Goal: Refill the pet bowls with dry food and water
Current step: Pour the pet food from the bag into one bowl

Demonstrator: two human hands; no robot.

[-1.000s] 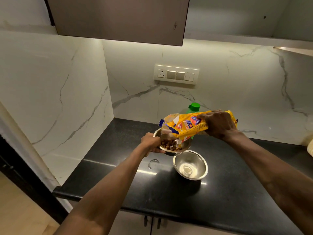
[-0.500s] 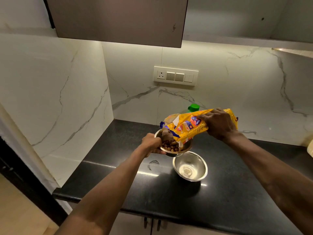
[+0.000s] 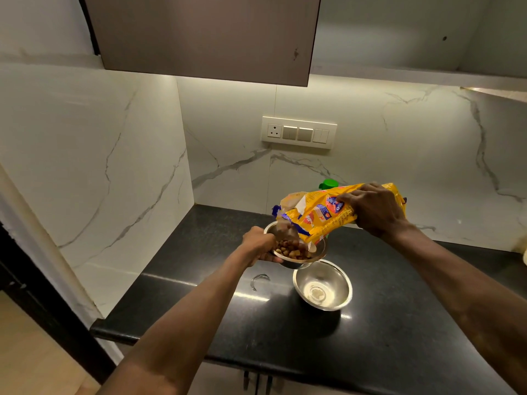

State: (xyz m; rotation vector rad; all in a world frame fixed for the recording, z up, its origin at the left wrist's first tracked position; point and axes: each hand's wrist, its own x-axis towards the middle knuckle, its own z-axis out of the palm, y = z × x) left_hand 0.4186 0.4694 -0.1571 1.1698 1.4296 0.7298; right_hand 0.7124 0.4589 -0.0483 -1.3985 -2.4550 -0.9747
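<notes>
My left hand (image 3: 258, 241) grips the near rim of a steel bowl (image 3: 319, 253) and holds it above the black counter (image 3: 199, 306). Brown kibble (image 3: 291, 250) lies in this bowl. My right hand (image 3: 373, 210) grips a yellow food bag (image 3: 316, 216), tilted with its open mouth down over the bowl; kibble falls from it. A second steel bowl (image 3: 323, 285) stands on the counter just in front, with no food in it. A green bottle cap (image 3: 328, 184) peeks out behind the bag; the bottle below it is hidden.
White marble walls close the counter at the left and back. A switch panel (image 3: 299, 132) sits on the back wall, a brown cabinet (image 3: 205, 38) hangs overhead. A wet ring mark (image 3: 259, 280) shows on the counter left of the standing bowl.
More kibble has piled up in the held bowl. The bag and both hands have stayed almost in place.
</notes>
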